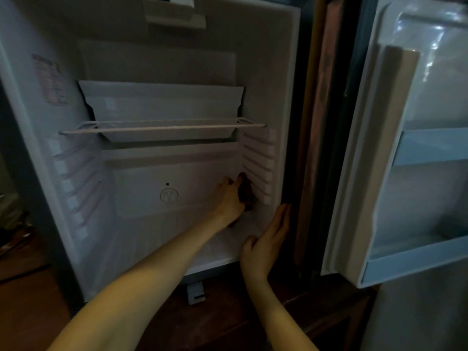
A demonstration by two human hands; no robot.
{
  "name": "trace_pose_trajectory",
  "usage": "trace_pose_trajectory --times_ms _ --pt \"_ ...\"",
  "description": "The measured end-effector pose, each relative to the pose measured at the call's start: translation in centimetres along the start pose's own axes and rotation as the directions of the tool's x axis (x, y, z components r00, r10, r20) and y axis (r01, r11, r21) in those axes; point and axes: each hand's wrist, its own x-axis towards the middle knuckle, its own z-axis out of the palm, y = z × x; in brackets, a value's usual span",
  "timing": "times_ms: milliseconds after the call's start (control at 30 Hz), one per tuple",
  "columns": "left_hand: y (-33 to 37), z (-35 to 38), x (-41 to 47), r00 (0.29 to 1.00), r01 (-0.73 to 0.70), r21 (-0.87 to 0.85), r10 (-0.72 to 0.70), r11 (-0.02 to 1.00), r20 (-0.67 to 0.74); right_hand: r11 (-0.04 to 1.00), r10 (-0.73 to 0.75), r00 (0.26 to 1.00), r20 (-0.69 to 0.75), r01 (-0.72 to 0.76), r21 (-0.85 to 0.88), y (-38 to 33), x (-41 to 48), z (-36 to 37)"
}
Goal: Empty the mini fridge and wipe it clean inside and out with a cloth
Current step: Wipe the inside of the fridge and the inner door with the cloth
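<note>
mini fridge [83, 244] looks emptied, only wire shelf [162, 127] and tray [162, 105] inside. left hand [229, 201] grips dark cloth [245, 192] on the lower right inner wall. right hand [266, 240] flat, fingers straight, on the front edge. door [379, 173] and outside probably not yet wiped.

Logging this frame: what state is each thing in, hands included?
Fridge door: swung open.
Mini fridge: open, no food visible inside.
Wire shelf: in place, level.
White tray: in place at the wire shelf.
Cloth: dark, bunched, pressed against the right inner wall.
Left hand: grips the cloth.
Right hand: flat, fingers straight, at the fridge's right front edge.
</note>
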Motion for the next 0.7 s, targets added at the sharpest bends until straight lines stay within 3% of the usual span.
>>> trace_pose_trajectory --times_ms 100,300,467,567,700 --pt "0.0 0.0 0.0 1.000 0.008 -0.025 -0.007 1.000 0.015 1.000 -0.018 1.000 -0.012 0.018 -0.005 0.3 0.1 0.1" --pt "1.2 -0.8 -1.2 0.998 0.048 -0.321 -0.036 0.946 0.044 0.999 -0.017 1.000 -0.005 0.017 -0.035 0.2 0.0 0.1" --pt "2.4 -1.9 -4.2 0.999 -0.014 -0.489 0.032 0.872 0.029 0.999 0.002 0.999 0.043 0.000 -0.046 -0.1 0.1 -0.3" --pt "2.8 -3.3 -5.4 0.991 -0.005 -0.515 0.074 0.857 0.113 0.999 0.029 0.994 0.109 -0.033 0.035 -0.5 0.0 -0.8" --pt "2.5 -5.5 -5.5 0.980 0.061 -0.536 0.051 0.842 0.192 0.989 -0.135 0.976 0.169 0.122 0.084 -0.9 -0.5 -2.8"
